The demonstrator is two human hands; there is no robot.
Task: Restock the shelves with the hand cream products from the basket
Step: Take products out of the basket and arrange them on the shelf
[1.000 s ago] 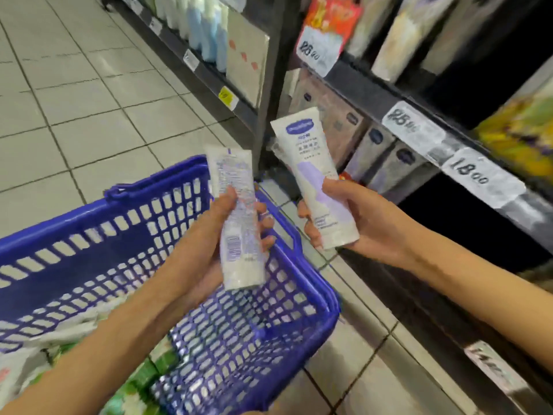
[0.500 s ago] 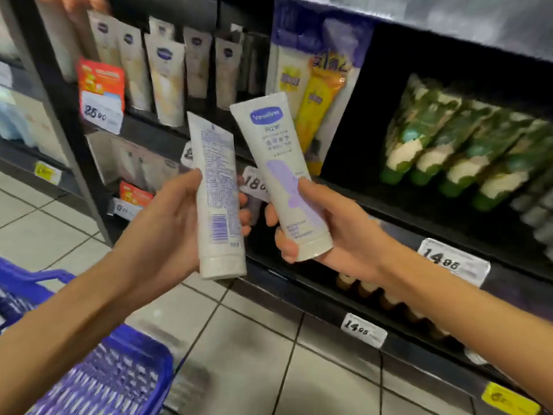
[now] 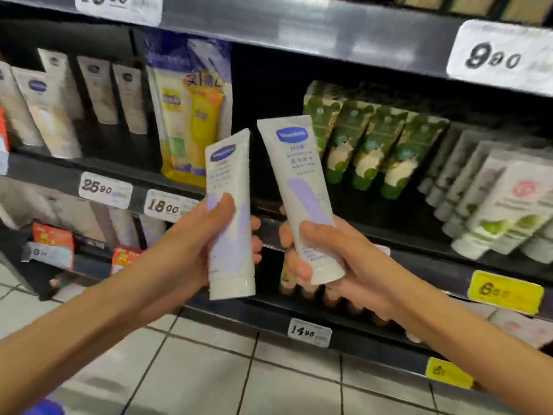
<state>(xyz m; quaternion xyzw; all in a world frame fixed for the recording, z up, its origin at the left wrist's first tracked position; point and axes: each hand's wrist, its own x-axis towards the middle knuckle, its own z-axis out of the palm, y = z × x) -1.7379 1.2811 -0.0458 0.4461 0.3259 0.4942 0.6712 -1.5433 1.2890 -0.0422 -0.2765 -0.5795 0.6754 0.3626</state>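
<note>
Our left hand point(image 3: 191, 250) grips one tube point(image 3: 236, 181) just right of the 18.00 tag point(image 3: 163, 205), cap down and near upright. Further right of the tag, our right hand point(image 3: 338, 259) grips a second tube point(image 3: 302, 187), its top leaning left; the two are apart. Above the tag stands a yellow pack point(image 3: 194, 121), with green tubes point(image 3: 368, 151) up and right of it. Far below-left of the tag, a blurred blue corner point(image 3: 45, 408) may be the basket.

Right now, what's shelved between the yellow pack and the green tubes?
Nothing visible: the head view shows a dark bare gap between yellow pack and green tubes, behind the two held tubes.
</note>
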